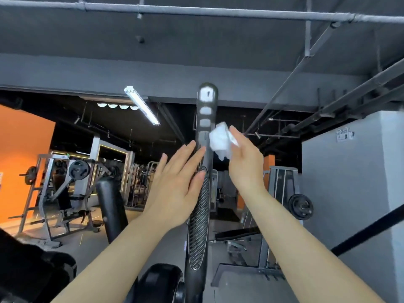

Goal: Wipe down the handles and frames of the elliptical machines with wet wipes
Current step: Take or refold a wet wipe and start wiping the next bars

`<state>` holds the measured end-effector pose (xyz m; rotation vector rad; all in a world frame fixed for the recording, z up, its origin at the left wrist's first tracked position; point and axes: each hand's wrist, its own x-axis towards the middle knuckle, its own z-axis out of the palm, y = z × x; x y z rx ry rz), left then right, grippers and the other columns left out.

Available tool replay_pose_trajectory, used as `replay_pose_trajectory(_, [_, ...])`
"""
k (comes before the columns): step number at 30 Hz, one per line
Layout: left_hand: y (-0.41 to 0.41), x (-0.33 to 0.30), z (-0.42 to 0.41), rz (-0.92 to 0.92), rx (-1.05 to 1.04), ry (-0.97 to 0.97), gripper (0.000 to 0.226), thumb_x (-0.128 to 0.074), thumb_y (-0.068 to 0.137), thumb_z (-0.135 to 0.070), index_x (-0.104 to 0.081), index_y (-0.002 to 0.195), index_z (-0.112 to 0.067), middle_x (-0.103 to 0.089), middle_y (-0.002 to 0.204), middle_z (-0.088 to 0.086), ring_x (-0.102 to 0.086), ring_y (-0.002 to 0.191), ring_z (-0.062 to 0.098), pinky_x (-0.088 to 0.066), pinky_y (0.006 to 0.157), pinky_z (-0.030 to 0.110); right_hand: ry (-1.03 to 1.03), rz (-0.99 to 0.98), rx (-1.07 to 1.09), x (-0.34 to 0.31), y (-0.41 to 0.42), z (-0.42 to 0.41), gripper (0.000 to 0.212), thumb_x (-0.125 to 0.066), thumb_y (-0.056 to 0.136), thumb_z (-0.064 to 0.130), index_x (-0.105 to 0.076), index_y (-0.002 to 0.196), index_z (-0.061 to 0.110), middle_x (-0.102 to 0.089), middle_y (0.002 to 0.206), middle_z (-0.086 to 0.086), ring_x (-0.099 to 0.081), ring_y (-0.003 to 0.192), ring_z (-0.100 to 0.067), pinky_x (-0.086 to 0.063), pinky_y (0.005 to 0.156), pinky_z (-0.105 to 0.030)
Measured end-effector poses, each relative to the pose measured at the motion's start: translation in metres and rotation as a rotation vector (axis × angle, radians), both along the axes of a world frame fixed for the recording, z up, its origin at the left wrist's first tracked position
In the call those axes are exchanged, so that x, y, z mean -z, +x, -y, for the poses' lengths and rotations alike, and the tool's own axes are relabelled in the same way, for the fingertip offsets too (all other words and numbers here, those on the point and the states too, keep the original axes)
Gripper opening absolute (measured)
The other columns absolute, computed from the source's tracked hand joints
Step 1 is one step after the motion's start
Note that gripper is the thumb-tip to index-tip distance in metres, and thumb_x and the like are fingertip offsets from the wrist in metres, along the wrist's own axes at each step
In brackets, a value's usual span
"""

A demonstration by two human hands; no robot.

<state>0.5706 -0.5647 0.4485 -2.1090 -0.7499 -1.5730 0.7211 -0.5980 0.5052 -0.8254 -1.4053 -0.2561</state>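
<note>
Weight rack point(54, 193): well left of the handle, before the orange wall point(24, 149).
Left hand point(175, 186): grip released, fingers straight, fingertips touching the handle's left side.
Handle point(205, 132): dark upright elliptical bar, centre.
Wet wipe point(220, 141): crumpled, white, against the handle's right side.
Right hand point(244, 158): grip grasping the wet wipe.
</note>
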Motion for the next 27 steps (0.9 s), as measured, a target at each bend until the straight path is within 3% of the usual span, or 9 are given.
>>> replay_pose_trajectory(3, [0.001, -0.006, -0.002, -0.035, -0.032, -0.036, 0.061, -0.012, 0.094, -0.053, -0.017, 0.153, -0.037, -0.012, 0.158, -0.021, -0.007, 0.145, -0.006, 0.009, 0.122, 0.031, 0.054, -0.071, -0.012, -0.068, -0.005, 0.001, 0.05, -0.033, 0.101, -0.002, -0.044, 0.146, 0.018, -0.049, 0.138, 0.008, -0.043, 0.12, -0.002, -0.023, 0.075, 0.013])
replay_pose_trajectory(7, [-0.003, -0.019, 0.004, 0.035, 0.005, -0.094, 0.056, -0.025, 0.096, -0.042, -0.023, 0.152, -0.035, -0.023, 0.157, -0.017, -0.013, 0.136, -0.012, 0.006, 0.12, 0.029, -0.031, 0.088, 0.019, -0.1, -0.024, -0.013, 0.059, -0.03, 0.1, -0.005, -0.03, 0.153, 0.021, -0.042, 0.151, 0.001, -0.041, 0.134, -0.015, -0.024, 0.089, -0.003])
replay_pose_trajectory(10, [-0.001, -0.017, 0.006, 0.025, 0.039, -0.121, 0.05, -0.033, 0.104, -0.026, -0.02, 0.152, -0.034, -0.022, 0.158, -0.016, -0.019, 0.141, -0.006, 0.001, 0.122, 0.031, 0.013, 0.08, 0.023, -0.07, -0.029, -0.019, 0.062, -0.031, 0.097, -0.01, -0.034, 0.15, 0.021, -0.056, 0.121, 0.0, -0.055, 0.102, -0.017, -0.04, 0.076, -0.003])
replay_pose_trajectory(13, [0.004, -0.009, 0.007, 0.055, 0.247, -0.253, 0.055, -0.039, 0.104, -0.013, -0.015, 0.146, -0.04, -0.018, 0.153, -0.025, -0.015, 0.139, -0.014, -0.008, 0.124, 0.031, 0.079, 0.126, -0.027, -0.013, -0.028, -0.023, 0.047, -0.035, 0.095, -0.005, -0.046, 0.135, 0.017, -0.062, 0.095, -0.006, -0.058, 0.084, -0.023, -0.05, 0.074, -0.028])
replay_pose_trajectory(14, [0.005, -0.006, 0.008, 0.089, 0.309, -0.282, 0.055, -0.039, 0.105, -0.012, -0.017, 0.145, -0.043, -0.021, 0.151, -0.029, -0.019, 0.138, -0.015, -0.014, 0.123, 0.029, 0.053, 0.133, -0.049, 0.009, -0.026, -0.023, 0.046, -0.036, 0.096, -0.004, -0.045, 0.136, 0.019, -0.062, 0.092, -0.003, -0.06, 0.084, -0.019, -0.05, 0.074, -0.027])
replay_pose_trajectory(17, [0.001, 0.002, 0.01, 0.146, 0.397, -0.284, 0.054, -0.039, 0.105, -0.012, -0.025, 0.136, -0.054, -0.038, 0.134, -0.045, -0.034, 0.126, -0.023, -0.027, 0.107, 0.006, -0.092, 0.2, -0.059, 0.075, -0.013, -0.015, 0.057, -0.041, 0.097, -0.006, -0.041, 0.144, 0.024, -0.06, 0.107, 0.01, -0.059, 0.094, -0.006, -0.043, 0.079, -0.004])
replay_pose_trajectory(19, [-0.002, 0.008, 0.013, 0.14, 0.35, -0.269, 0.053, -0.038, 0.105, -0.012, -0.025, 0.136, -0.053, -0.04, 0.134, -0.038, -0.035, 0.125, -0.024, -0.026, 0.102, 0.001, -0.21, 0.204, -0.099, 0.093, -0.004, -0.006, 0.049, -0.04, 0.096, -0.01, -0.047, 0.14, 0.012, -0.062, 0.108, -0.001, -0.059, 0.103, -0.014, -0.035, 0.08, 0.002])
replay_pose_trajectory(23, [-0.004, 0.021, 0.016, 0.126, 0.205, -0.179, 0.048, -0.04, 0.104, -0.014, -0.031, 0.141, -0.043, -0.041, 0.143, -0.026, -0.033, 0.129, -0.02, -0.024, 0.104, 0.003, -0.072, 0.074, -0.157, 0.049, -0.004, -0.005, 0.059, -0.04, 0.097, -0.01, -0.038, 0.149, 0.018, -0.045, 0.146, 0.004, -0.035, 0.13, 0.006, -0.024, 0.106, -0.003])
replay_pose_trajectory(27, [-0.009, 0.033, 0.021, 0.151, 0.131, -0.117, 0.045, -0.041, 0.104, -0.012, -0.034, 0.142, -0.035, -0.039, 0.146, -0.018, -0.029, 0.131, -0.02, -0.02, 0.107, 0.002, 0.103, 0.358, 0.002, 0.023, -0.012, -0.025, 0.057, -0.039, 0.097, -0.005, -0.034, 0.151, 0.014, -0.022, 0.161, -0.006, -0.017, 0.149, -0.018, -0.017, 0.119, -0.025])
